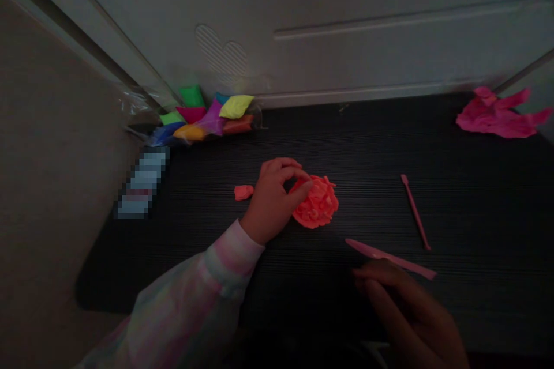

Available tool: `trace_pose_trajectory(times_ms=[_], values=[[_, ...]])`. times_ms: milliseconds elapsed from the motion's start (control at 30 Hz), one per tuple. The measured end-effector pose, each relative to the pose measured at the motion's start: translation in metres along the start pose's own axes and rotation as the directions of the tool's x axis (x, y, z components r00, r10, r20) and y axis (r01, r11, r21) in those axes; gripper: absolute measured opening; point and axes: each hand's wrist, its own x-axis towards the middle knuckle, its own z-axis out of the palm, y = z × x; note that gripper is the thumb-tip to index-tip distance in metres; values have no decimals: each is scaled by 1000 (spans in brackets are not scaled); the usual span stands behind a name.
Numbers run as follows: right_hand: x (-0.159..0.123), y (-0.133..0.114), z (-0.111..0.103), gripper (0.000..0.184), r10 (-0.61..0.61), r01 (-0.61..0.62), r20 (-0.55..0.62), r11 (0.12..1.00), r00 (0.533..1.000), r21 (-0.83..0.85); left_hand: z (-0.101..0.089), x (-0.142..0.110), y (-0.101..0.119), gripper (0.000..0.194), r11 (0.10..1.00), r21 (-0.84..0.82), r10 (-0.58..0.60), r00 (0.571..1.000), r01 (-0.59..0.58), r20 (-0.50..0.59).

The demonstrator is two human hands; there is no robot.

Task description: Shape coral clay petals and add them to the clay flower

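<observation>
A ruffled coral-pink clay flower (319, 203) lies on the dark table. My left hand (277, 196), in a pastel striped sleeve, rests at its left side with thumb and fingers curled on the clay edge. Just left of that hand is a small loose lump of coral clay (243, 192). My right hand (407, 300) is held low at the right, its thumb and fingertips pressed together; whatever they may hold is too dark to make out. A pink plastic clay knife (389, 256) lies just beyond it, and a thin pink modelling tool (415, 212) lies farther right.
A clear bag (203, 121) with several colourful clay packets sits at the back left, against a pale panel (367, 63). Below the bag is a blurred-out rectangular object (142, 184). A bright pink crumpled shape (497, 118) stands at the back right of the black table (359, 150).
</observation>
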Motion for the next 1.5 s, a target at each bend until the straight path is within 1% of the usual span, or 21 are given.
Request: trace_pose_trajectory(times_ms=[233, 300, 433, 500, 567, 633, 700, 767, 900, 967, 1067, 1233, 1500], values=[[-1, -2, 1, 11, 10, -10, -7, 1000, 1000, 27, -1, -2, -2, 6, 992, 72, 102, 994, -99, -37], [-1, -2, 0, 11, 14, -14, -1, 1000, 1000, 24, -1, -2, -2, 6, 993, 68, 100, 994, -97, -48], [-1, -1, 0, 11, 22, -22, -5, 1000, 1000, 11, -2, -2, 0, 5, 999, 10, 54, 997, -53, -61], [-1, -1, 0, 11, 30, -30, -2, 1000, 1000, 7, -3, -1, -1, 4, 999, -44, 5, 999, -7, -52], [-1, -1, 0, 11, 35, -35, 5, 999, 999, 0, -3, 0, -3, 4, 984, -170, -65, 998, 60, -25], [-2, -1, 0, 11, 38, -38, -1, 999, 999, -10, -4, 2, -6, 4, 932, -342, -131, 991, 123, -3], [-3, 0, 0, 13, 43, -43, -16, 999, 999, -12, -5, 3, -9, 4, 888, -435, -163, 987, 147, 0], [-3, 1, 1, 13, 43, -43, -29, 999, 999, -10, -8, 3, -9, 3, 908, -391, -163, 987, 148, -6], [-2, 1, 1, 11, 44, -44, -29, 999, 999, -11, -14, 2, -4, 6, 980, -159, -120, 993, 121, 17], [-2, 0, 1, 11, 48, -48, -29, 999, 998, -16, -16, 2, -2, 5, 989, -105, -104, 994, 105, 12], [-2, -1, 0, 11, 46, -46, -17, 999, 999, -16, -18, 1, -1, 6, 987, -117, -106, 994, 108, 23], [-2, 0, -1, 12, 55, -55, -9, 998, 998, -41, -18, 1, -2, 7, 988, -98, -107, 991, 115, 85], [-3, 2, 1, 12, 51, -51, -15, 999, 999, -4, -15, 1, -4, 5, 993, -67, -91, 994, 95, 63]])
